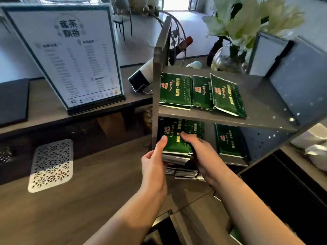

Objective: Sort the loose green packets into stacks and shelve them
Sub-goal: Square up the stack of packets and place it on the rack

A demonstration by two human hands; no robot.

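Observation:
I hold a stack of green packets (177, 147) between both hands at the left end of the lower shelf of a grey metal rack (203, 116). My left hand (155, 156) grips its left side, thumb on top. My right hand (198, 149) grips its right side, fingers over the top packet. More packets (185, 173) lie under the stack at the shelf's front. Another green stack (228, 140) lies further right on the lower shelf. Three green packets (201, 92) lie side by side on the upper shelf, the right one overlapping its neighbour.
A framed menu stand (70, 55) stands on the raised counter to the left. A white perforated mat (52, 165) lies on the wooden table. A bottle in a wire holder (143, 76) lies behind the rack. A glass vase of white flowers (230, 61) stands behind it.

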